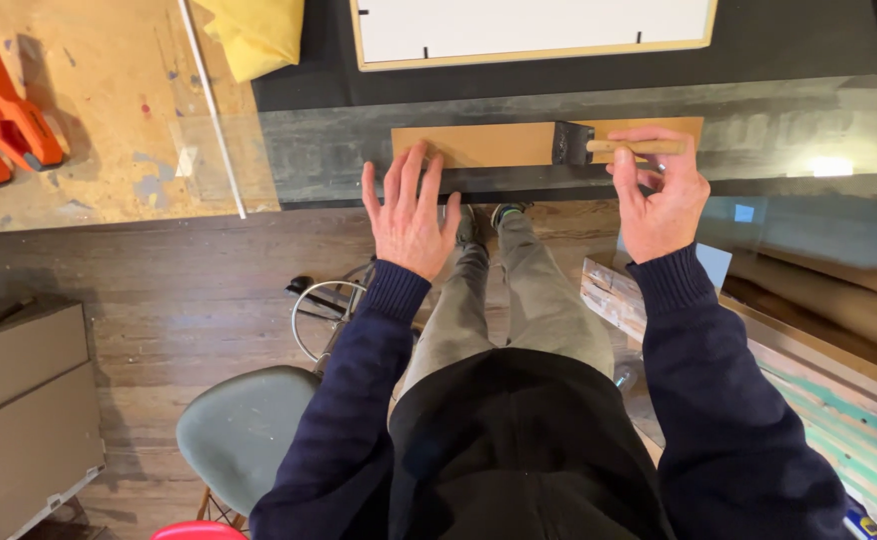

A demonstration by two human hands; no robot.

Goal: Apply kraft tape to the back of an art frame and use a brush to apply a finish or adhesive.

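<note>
A flat brown board (479, 144) lies along the near edge of a dark, paint-streaked tabletop (779, 120). My left hand (409, 212) rests flat with fingers spread on the board's left end. My right hand (661, 190) grips the wooden handle of a wide paintbrush (609, 146), whose black bristles press on the board near its middle. Both arms wear dark blue sleeves.
A light-framed white panel (534, 30) lies at the back of the table. A yellow cloth (254, 35) and orange clamps (4, 110) sit on a plywood bench (99, 160) at left. Below are a grey chair (244, 430), grey boxes (24, 410) and painted wooden planks (839, 400) at right.
</note>
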